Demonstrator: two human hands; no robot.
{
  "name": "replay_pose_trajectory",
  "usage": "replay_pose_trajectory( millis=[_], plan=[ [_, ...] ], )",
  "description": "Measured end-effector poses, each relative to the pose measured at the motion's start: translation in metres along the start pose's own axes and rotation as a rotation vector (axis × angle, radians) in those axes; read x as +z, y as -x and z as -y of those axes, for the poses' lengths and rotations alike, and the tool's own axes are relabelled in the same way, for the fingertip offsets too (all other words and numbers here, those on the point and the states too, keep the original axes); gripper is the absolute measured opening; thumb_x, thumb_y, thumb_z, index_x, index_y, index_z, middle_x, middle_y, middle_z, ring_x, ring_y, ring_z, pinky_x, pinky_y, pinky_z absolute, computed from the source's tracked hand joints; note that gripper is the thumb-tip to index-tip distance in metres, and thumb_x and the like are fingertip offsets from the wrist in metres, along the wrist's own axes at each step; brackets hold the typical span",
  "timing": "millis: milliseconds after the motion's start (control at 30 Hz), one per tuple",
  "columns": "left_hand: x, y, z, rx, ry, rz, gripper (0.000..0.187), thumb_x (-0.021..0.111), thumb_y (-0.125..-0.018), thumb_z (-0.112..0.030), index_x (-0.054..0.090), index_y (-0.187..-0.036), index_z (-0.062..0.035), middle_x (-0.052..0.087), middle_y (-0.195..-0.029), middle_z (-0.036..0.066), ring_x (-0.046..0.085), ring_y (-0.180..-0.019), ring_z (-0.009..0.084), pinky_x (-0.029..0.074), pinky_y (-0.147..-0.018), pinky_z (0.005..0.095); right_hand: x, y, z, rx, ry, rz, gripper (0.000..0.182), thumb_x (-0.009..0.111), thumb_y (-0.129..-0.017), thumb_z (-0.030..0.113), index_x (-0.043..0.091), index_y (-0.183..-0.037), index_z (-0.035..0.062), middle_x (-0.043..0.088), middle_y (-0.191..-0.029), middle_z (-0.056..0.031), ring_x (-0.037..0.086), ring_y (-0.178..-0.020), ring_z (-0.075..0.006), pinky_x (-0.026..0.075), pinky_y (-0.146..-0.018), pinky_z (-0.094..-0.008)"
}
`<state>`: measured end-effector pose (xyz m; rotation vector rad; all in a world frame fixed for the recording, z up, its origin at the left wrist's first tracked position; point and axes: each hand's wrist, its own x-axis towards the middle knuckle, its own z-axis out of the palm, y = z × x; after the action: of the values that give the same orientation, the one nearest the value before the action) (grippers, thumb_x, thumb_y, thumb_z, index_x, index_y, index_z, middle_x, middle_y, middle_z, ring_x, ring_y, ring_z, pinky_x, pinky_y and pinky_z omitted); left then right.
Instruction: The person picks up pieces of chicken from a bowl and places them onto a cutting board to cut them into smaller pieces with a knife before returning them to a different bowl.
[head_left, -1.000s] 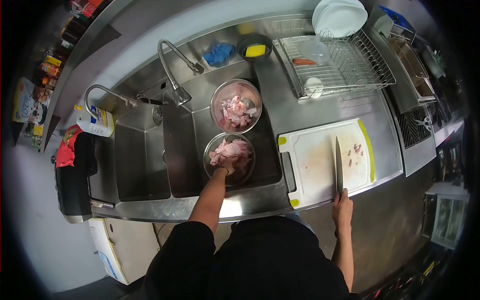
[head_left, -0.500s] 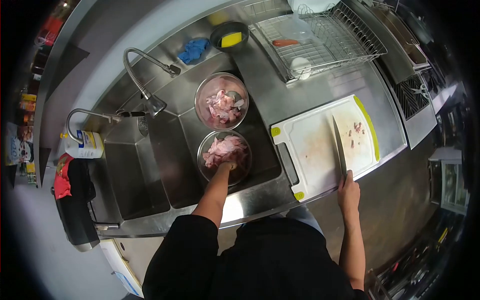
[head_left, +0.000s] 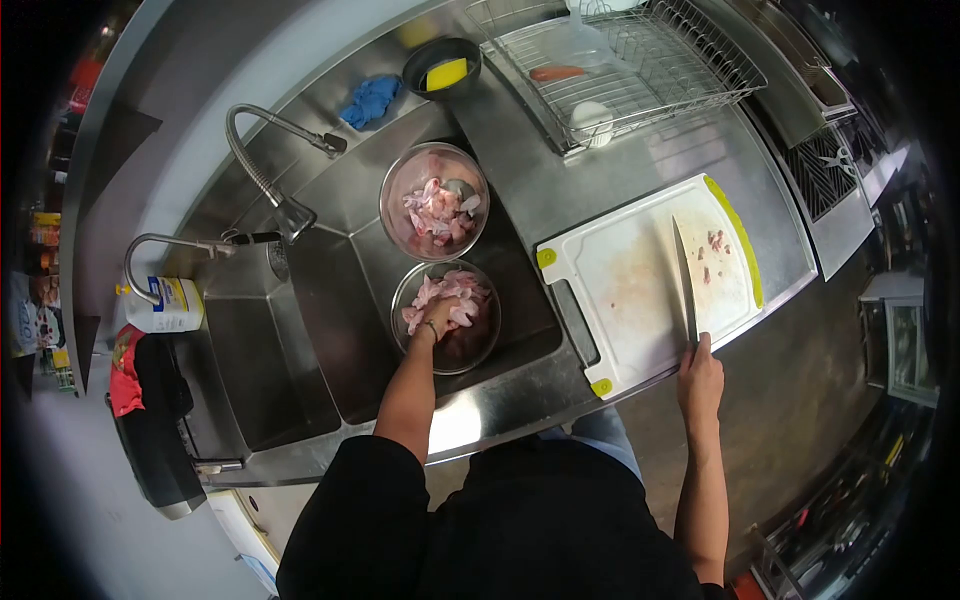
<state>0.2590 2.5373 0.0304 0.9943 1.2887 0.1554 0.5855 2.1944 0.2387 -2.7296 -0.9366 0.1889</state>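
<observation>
My left hand (head_left: 436,321) reaches into the near metal bowl (head_left: 480,345) in the sink and closes on raw pink meat pieces (head_left: 445,297). A second metal bowl (head_left: 395,190) behind it holds more raw meat (head_left: 436,208). My right hand (head_left: 699,378) grips the handle of a long knife (head_left: 685,280) whose blade lies flat on the white cutting board (head_left: 630,290). A few small meat scraps (head_left: 713,250) lie on the board's far right part.
A double sink (head_left: 300,330) with two faucets (head_left: 270,175) is at left. A dish rack (head_left: 640,70) stands behind the board. A blue cloth (head_left: 368,100), a black dish with a yellow sponge (head_left: 442,68) and a soap bottle (head_left: 165,304) sit around the sink.
The view has shifted so everything sits further left and up in frame. My left hand has moved a little left within the near bowl. My right hand still holds the knife on the board.
</observation>
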Motion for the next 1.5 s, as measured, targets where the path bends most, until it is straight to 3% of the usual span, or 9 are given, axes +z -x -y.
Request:
replay_pose_trajectory(
  millis=[367,700,800,900,1000,1200,1300,1367,1500],
  plan=[
    [-0.003,0.042,-0.044,0.072,0.121,-0.010,0.027,0.060,-0.090,-0.023,0.057,-0.115,-0.0129,0.064,-0.098,0.003,0.064,-0.084,0.0154,0.051,-0.062,0.0300,0.002,-0.001,-0.001,0.008,-0.042,-0.024,0.016,0.049,-0.092,0.017,0.047,-0.099,0.0030,0.058,-0.061,-0.0230,0.057,-0.058,-0.0428,0.044,-0.053,-0.0524],
    [-0.017,0.081,-0.062,0.287,-0.155,-0.535,0.029,0.066,-0.086,-0.029,0.065,-0.098,-0.0030,0.064,-0.077,0.006,0.061,-0.064,0.0142,0.048,-0.051,0.0298,-0.002,-0.010,-0.005,-0.054,-0.134,0.067,0.017,0.049,-0.092,0.018,0.047,-0.098,0.0018,0.059,-0.064,-0.0250,0.058,-0.060,-0.0445,0.044,-0.054,-0.0534],
    [-0.025,0.061,-0.051,0.586,-0.502,-0.731,0.037,0.065,-0.085,-0.035,0.065,-0.097,0.0000,0.064,-0.075,0.005,0.059,-0.062,0.0128,0.047,-0.052,0.0288,-0.002,-0.013,-0.009,-0.066,-0.170,0.099,0.018,0.049,-0.091,0.017,0.047,-0.099,0.0016,0.059,-0.064,-0.0252,0.058,-0.062,-0.0449,0.044,-0.056,-0.0538],
    [0.038,0.119,-0.102,0.656,-0.242,-0.579,0.043,0.061,-0.086,-0.040,0.064,-0.094,0.0022,0.061,-0.070,0.006,0.057,-0.059,0.0143,0.045,-0.053,0.0291,0.001,-0.016,-0.016,-0.064,-0.199,0.123,0.022,0.051,-0.090,0.018,0.048,-0.104,0.0013,0.059,-0.066,-0.0261,0.059,-0.065,-0.0453,0.045,-0.058,-0.0544],
    [0.107,0.153,-0.132,0.304,0.084,-0.351,0.044,0.055,-0.090,-0.040,0.065,-0.096,0.0026,0.059,-0.069,0.003,0.050,-0.055,0.0125,0.042,-0.052,0.0260,-0.009,-0.017,-0.017,-0.057,-0.278,0.154,0.024,0.052,-0.089,0.020,0.051,-0.103,0.0012,0.060,-0.070,-0.0271,0.059,-0.068,-0.0464,0.044,-0.060,-0.0552],
    [0.243,0.174,-0.155,0.675,-0.044,0.174,0.023,0.058,-0.082,0.003,0.062,-0.103,-0.0047,0.061,-0.092,0.002,0.055,-0.068,0.0081,0.045,-0.059,0.0212,-0.014,-0.024,-0.037,-0.080,-0.494,0.221,0.020,0.054,-0.088,0.020,0.050,-0.088,0.0002,0.059,-0.074,-0.0281,0.057,-0.073,-0.0477,0.043,-0.064,-0.0553],
    [0.283,0.187,-0.175,1.179,-0.419,0.212,0.029,0.056,-0.076,0.007,0.062,-0.100,-0.0078,0.059,-0.105,0.007,0.058,-0.080,0.0132,0.047,-0.062,0.0226,-0.026,-0.023,-0.046,-0.056,-0.535,0.196,0.019,0.054,-0.087,0.020,0.052,-0.088,0.0010,0.060,-0.075,-0.0272,0.058,-0.074,-0.0468,0.044,-0.066,-0.0556],
    [0.288,0.183,-0.176,1.204,-0.611,0.263,0.032,0.057,-0.073,0.005,0.061,-0.100,-0.0101,0.055,-0.115,0.011,0.058,-0.093,0.0239,0.049,-0.072,0.0305,-0.031,-0.020,-0.053,-0.032,-0.542,0.196,0.019,0.054,-0.087,0.020,0.052,-0.088,0.0010,0.061,-0.077,-0.0266,0.058,-0.075,-0.0466,0.044,-0.067,-0.0550],
    [0.287,0.178,-0.161,1.237,-0.954,-0.160,0.029,0.062,-0.075,-0.006,0.058,-0.104,-0.0082,0.054,-0.112,0.015,0.054,-0.099,0.0367,0.044,-0.086,0.0429,-0.038,-0.013,-0.066,-0.014,-0.559,0.206,0.020,0.055,-0.087,0.021,0.053,-0.088,0.0014,0.062,-0.077,-0.0259,0.059,-0.075,-0.0464,0.045,-0.067,-0.0552]
  ],
)
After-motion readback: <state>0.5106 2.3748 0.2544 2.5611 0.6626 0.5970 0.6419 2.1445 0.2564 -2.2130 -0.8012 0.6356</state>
